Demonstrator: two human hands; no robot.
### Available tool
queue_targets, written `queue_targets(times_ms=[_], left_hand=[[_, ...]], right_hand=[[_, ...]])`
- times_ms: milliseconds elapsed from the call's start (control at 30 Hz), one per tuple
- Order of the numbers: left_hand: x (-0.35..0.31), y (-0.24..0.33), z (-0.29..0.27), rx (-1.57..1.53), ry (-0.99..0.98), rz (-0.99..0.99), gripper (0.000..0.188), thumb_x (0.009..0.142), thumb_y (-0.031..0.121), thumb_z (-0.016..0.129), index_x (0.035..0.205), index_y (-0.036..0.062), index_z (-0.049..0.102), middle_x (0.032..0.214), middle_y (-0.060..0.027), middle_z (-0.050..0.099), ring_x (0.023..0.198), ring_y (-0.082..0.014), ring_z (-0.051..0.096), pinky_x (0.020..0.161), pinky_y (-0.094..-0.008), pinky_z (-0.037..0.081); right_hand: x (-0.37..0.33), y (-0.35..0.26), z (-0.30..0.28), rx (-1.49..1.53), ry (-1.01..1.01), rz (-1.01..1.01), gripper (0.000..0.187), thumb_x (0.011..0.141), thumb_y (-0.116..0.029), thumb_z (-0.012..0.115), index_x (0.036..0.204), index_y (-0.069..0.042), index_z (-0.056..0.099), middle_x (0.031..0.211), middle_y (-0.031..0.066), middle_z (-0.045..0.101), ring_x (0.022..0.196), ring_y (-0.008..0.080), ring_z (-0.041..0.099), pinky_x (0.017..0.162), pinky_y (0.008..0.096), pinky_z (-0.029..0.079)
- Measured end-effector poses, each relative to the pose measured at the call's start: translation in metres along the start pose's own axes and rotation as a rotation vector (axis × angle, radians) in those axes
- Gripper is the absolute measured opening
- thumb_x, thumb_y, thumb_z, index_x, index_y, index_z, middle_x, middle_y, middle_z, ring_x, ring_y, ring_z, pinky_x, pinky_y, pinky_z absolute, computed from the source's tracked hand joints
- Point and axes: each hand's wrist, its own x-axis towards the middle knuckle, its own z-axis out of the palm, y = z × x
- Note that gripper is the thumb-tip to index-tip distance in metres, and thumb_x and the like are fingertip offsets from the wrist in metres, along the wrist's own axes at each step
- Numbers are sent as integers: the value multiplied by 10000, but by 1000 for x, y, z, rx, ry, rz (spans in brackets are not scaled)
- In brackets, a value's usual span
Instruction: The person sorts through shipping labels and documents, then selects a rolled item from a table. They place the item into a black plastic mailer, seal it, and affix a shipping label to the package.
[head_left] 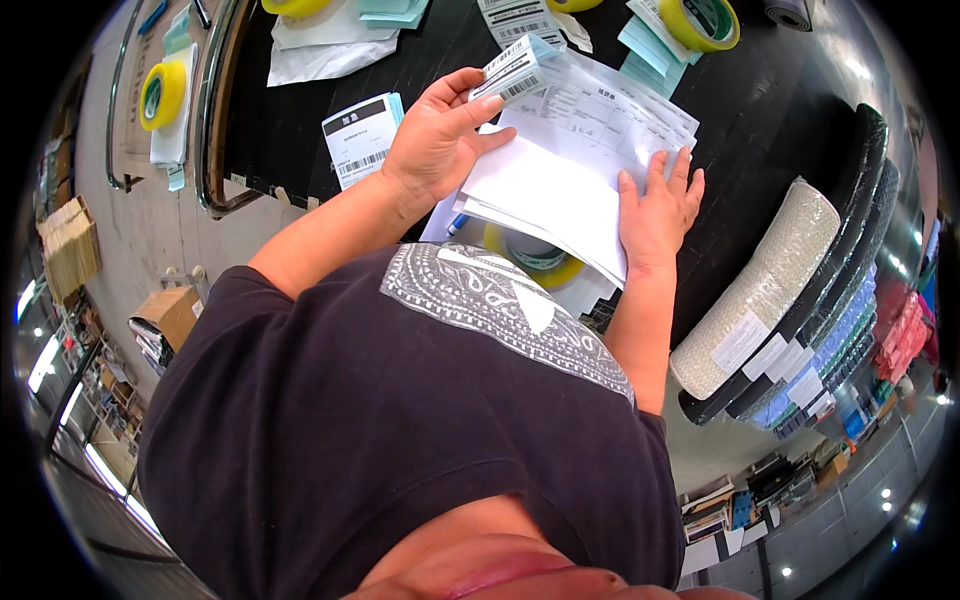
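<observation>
My left hand (440, 135) holds a small stack of white barcode labels (512, 72) between thumb and fingers, above a pile of white paper sheets (560, 170). My right hand (660, 210) lies flat on the right edge of that pile, fingers spread, pressing the sheets down. The top sheets are printed forms, the lower ones blank backs. A yellow tape roll (535, 258) sits partly hidden under the pile, near my dark shirt. The pile rests on a black table (290, 125).
A white label slip with a barcode (360, 138) lies left of my left hand. More yellow tape rolls (700, 22) (162, 95), pale green slips (645, 50) and white papers (325, 50) lie on the table. Rolls of bubble wrap and dark sheet material (780, 290) stand at right. Cardboard boxes (170, 312) sit on the floor.
</observation>
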Motion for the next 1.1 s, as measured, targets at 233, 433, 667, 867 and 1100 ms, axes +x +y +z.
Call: queue_targets(times_ms=[233, 433, 667, 867, 1100], left_hand=[[1, 22, 6, -116, -118, 148, 274, 903, -17, 603, 1146, 98, 549, 1172, -128, 604, 1118, -249, 587, 1036, -570, 430], [26, 59, 2, 8, -413, 244, 269, 940, 44, 578, 1180, 161, 602, 1178, -108, 649, 1152, -225, 598, 1099, -632, 327], [19, 20, 24, 170, -149, 40, 319, 900, 40, 644, 1199, 113, 559, 1210, -111, 598, 1184, -248, 557, 1023, -605, 413], [0, 10, 23, 212, -39, -29, 330, 894, 35, 651, 1195, 87, 527, 1174, -83, 607, 1115, -208, 585, 1003, -536, 458], [-6, 4, 19, 235, -54, 11, 342, 893, 25, 646, 1204, 75, 512, 1173, -93, 610, 1109, -210, 591, 1026, -500, 456]], right_hand=[[-29, -1, -5, 991, 78, -325, 226, 797, -104, 701, 1018, -58, 707, 1368, 208, 525, 1147, 306, 580, 975, 405, 461], [-51, 12, -6, 1494, 8, -324, 456, 925, -252, 622, 1313, -23, 547, 1269, 234, 592, 948, 211, 655, 859, 316, 508], [-39, -13, -30, 584, -76, -275, 392, 838, -217, 699, 1199, -73, 652, 1108, 97, 674, 797, 193, 602, 783, 325, 487], [-36, -17, -26, 504, -184, -477, 448, 763, -209, 735, 1180, -60, 662, 1187, 108, 633, 1082, 299, 555, 945, 389, 446], [-54, -20, -30, 530, -97, -517, 386, 771, -206, 723, 1132, -74, 687, 1155, 70, 664, 1043, 289, 585, 947, 395, 454]])
